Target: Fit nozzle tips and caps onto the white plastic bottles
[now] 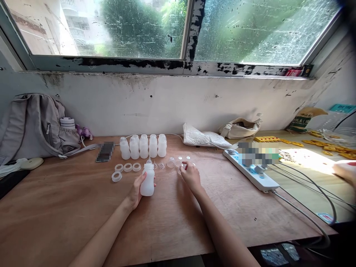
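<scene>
My left hand (pixel 137 191) is wrapped around a frosted white baby bottle (pixel 148 182), held upright over the table. A clear bottle nipple (pixel 149 161) shows right at the bottle's top; whether it sits on the mouth or behind it, I cannot tell. More nipples (pixel 161 165) lie just to the right. My right hand (pixel 191 175) is closed, its fingertips at a clear round cap (pixel 179 170) among several others (pixel 170 162). White screw rings (pixel 127 167) lie left of the bottle. Behind them, several frosted bottles (pixel 144 147) stand in a row.
A phone (pixel 105 152) and a grey backpack (pixel 36 126) are at the left. A power strip (pixel 250 170) with cables lies at the right. A white padded package (pixel 204 136) and a beige pouch (pixel 240 128) rest along the wall. Another person's hand (pixel 345 171) shows at the far right.
</scene>
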The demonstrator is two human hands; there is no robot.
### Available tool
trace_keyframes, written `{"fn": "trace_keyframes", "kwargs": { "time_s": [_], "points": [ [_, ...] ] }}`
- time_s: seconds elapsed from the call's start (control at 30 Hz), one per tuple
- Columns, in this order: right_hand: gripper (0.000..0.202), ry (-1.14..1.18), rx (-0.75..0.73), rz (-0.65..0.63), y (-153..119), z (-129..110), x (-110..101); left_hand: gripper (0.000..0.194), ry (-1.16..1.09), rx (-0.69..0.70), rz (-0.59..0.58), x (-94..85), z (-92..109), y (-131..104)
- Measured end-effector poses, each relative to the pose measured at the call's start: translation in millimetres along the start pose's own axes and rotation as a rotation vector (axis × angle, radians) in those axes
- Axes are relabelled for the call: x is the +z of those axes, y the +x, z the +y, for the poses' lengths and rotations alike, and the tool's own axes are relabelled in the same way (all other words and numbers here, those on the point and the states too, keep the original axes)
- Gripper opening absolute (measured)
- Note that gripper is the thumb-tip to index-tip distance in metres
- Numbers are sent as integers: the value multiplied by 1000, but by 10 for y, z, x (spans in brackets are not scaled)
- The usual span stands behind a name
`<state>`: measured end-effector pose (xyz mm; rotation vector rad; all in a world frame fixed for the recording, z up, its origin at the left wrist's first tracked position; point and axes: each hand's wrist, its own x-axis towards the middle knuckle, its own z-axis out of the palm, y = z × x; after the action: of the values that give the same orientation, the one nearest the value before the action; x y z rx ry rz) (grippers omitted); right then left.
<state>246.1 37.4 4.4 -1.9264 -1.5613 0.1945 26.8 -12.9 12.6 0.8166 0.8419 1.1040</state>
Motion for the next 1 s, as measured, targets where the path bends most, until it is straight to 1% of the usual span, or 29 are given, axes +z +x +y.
{"fn": "trace_keyframes", "kwargs": {
  "time_s": [0.13, 0.23, 0.3, 0.37, 0.5, 0.6, 0.67, 0.77, 0.83, 1.0],
  "points": [
    [26, 46, -24, -4, 10, 4, 8, 39, 7, 2, -5, -9, -5, 5],
    [29, 166, -24, 29, 17, -9, -9, 40, 26, -5, -18, -15, 0, 3],
    [32, 306, -14, 60, 18, -30, -24, 40, 46, -18, -27, -16, 7, -3],
    [37, 496, 22, 70, 17, -60, -36, 40, 73, -34, -38, -10, 16, -14],
    [41, 926, 142, 27, 8, -128, -57, 38, 147, -52, -113, 26, 35, -46],
    [40, 1128, 204, 1, -10, -178, -75, 36, 208, -54, -164, 52, 44, -60],
    [38, 1178, 221, -14, -29, -207, -77, 37, 244, -65, -194, 56, 41, -58],
    [35, 1193, 210, -59, -66, -245, -50, 37, 282, -75, -234, 49, 26, -44],
    [34, 1192, 191, -94, -96, -267, -16, 37, 292, -76, -241, 44, 17, -35],
    [31, 1177, 105, -136, -182, -317, 55, 37, 286, -84, -260, 50, 20, -32]
  ]
}}
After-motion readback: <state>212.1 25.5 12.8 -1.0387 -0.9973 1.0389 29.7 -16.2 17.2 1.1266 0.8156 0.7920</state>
